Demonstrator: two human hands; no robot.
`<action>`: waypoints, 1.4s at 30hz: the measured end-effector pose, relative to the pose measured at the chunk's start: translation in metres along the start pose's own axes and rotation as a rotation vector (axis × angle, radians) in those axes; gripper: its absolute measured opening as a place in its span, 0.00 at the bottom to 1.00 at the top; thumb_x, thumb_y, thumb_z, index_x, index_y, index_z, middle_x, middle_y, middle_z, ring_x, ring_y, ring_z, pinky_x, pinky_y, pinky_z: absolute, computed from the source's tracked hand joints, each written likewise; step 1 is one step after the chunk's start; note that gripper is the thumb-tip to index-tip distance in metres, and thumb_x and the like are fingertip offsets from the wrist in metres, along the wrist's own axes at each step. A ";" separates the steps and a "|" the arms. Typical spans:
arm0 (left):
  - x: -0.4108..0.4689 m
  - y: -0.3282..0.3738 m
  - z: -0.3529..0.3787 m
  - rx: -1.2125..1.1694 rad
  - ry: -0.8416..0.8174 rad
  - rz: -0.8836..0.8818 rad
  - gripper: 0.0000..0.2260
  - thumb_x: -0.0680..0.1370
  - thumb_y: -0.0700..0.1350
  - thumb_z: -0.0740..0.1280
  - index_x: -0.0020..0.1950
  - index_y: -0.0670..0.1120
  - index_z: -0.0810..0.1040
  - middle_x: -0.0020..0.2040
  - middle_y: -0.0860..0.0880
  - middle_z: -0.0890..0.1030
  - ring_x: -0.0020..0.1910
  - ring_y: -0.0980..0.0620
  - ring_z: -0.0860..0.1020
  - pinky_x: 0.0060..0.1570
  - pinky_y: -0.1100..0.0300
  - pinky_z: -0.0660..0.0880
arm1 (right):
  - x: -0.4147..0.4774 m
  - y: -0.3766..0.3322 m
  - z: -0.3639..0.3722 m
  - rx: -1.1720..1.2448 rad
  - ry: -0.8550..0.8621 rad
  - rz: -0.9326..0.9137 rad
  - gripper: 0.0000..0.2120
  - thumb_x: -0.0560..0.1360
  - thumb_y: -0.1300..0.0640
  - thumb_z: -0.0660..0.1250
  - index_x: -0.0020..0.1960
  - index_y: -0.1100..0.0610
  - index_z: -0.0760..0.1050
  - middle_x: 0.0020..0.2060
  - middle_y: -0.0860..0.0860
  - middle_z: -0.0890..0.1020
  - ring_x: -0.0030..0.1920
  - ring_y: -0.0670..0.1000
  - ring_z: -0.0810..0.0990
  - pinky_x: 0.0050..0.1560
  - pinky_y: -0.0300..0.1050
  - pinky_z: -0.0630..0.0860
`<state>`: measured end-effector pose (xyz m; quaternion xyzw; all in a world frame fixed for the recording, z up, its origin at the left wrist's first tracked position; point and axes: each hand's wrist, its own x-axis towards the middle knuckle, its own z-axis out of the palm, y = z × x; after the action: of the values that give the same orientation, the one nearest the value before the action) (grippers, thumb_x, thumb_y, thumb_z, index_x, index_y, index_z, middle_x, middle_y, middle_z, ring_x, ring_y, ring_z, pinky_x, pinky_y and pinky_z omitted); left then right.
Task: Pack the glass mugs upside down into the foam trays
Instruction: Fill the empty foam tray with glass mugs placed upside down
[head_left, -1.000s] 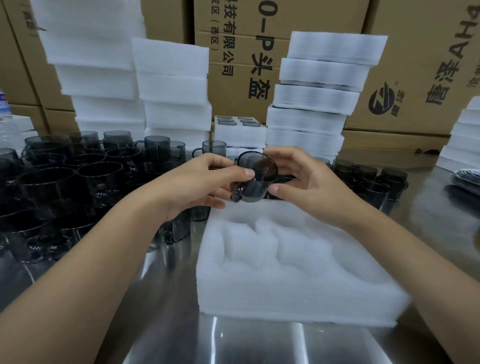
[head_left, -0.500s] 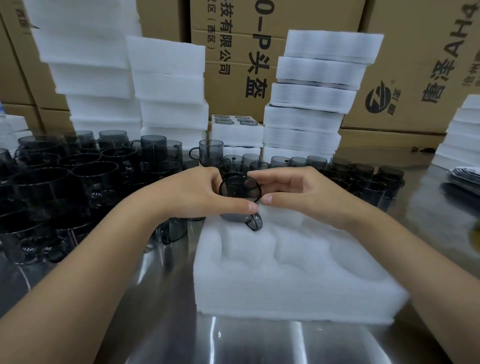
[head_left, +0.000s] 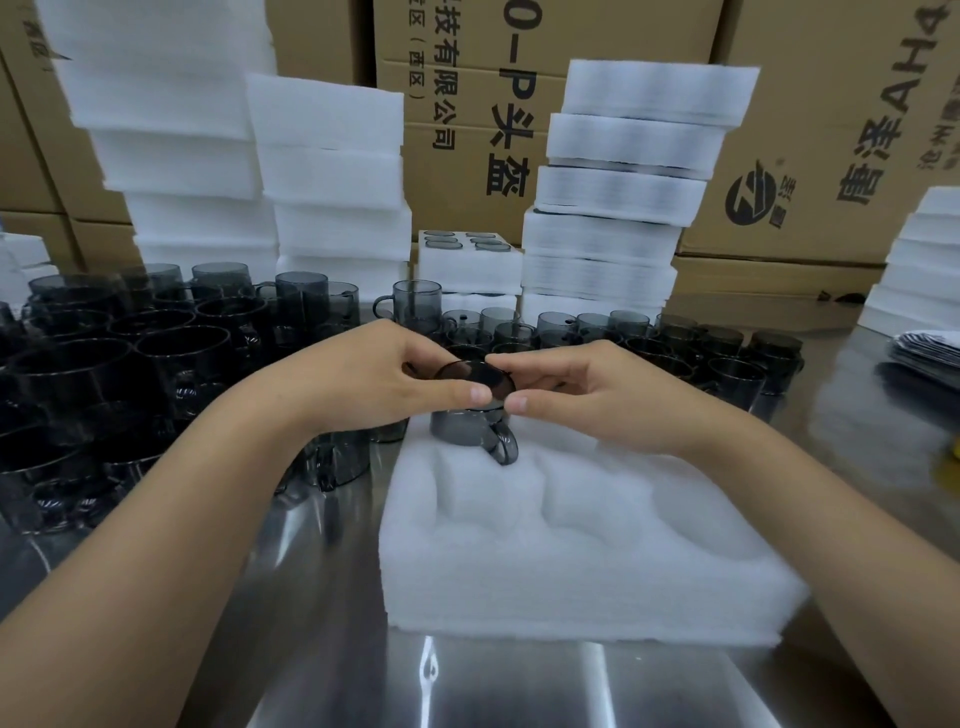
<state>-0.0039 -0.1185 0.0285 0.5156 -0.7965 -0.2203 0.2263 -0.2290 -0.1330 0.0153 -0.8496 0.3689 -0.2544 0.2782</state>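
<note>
The glass mug (head_left: 470, 421) is inverted, base uppermost, at the far left corner of the foam tray (head_left: 571, 582). Its mouth is lowered into the recess at that corner; whether the rim reaches the recess floor cannot be determined. The mug handle points toward the near edge of the tray and lies against the foam. The left hand (head_left: 374, 384) grasps the upturned base from the left, thumb on the near side and fingers curled over the far side. The right hand (head_left: 587, 395) grasps the same base from the right in a matching pinch, thumb near and forefinger far. The two thumb tips are just beside each other at the near rim of the base. The remaining recesses of the tray hold no mugs. The tray rests on the steel table (head_left: 519, 686), right of centre. Loose mugs (head_left: 156, 353), mouths up, crowd the left side of the table, some stacked, and a further row of mugs (head_left: 675, 343) stands along the far edge behind the tray. Stacks of foam trays (head_left: 332, 171) rise at the far edge, with a filled tray (head_left: 467, 249) between two of them. Cardboard boxes (head_left: 457, 119) stand behind the stacks.
</note>
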 end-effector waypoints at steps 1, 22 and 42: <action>0.000 0.000 0.000 0.007 -0.005 0.002 0.24 0.57 0.75 0.62 0.45 0.66 0.82 0.29 0.54 0.72 0.26 0.56 0.68 0.31 0.66 0.63 | 0.000 -0.001 0.000 -0.017 -0.005 0.002 0.21 0.69 0.40 0.66 0.61 0.35 0.72 0.45 0.31 0.82 0.47 0.31 0.79 0.49 0.24 0.71; -0.002 -0.002 -0.005 0.050 -0.021 -0.005 0.21 0.56 0.75 0.67 0.44 0.70 0.79 0.36 0.57 0.80 0.32 0.63 0.76 0.38 0.62 0.71 | 0.006 0.001 0.006 -0.123 -0.064 0.047 0.25 0.70 0.32 0.57 0.67 0.32 0.67 0.49 0.35 0.76 0.51 0.33 0.74 0.50 0.32 0.69; 0.002 -0.002 -0.003 0.129 -0.067 -0.073 0.15 0.62 0.64 0.73 0.47 0.65 0.81 0.36 0.68 0.80 0.35 0.73 0.75 0.32 0.75 0.66 | 0.006 0.003 0.001 -0.179 -0.115 0.120 0.15 0.71 0.41 0.70 0.57 0.39 0.79 0.51 0.36 0.71 0.41 0.29 0.72 0.40 0.23 0.66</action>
<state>-0.0008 -0.1212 0.0302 0.5500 -0.7969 -0.1938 0.1579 -0.2258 -0.1392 0.0146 -0.8607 0.4237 -0.1543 0.2366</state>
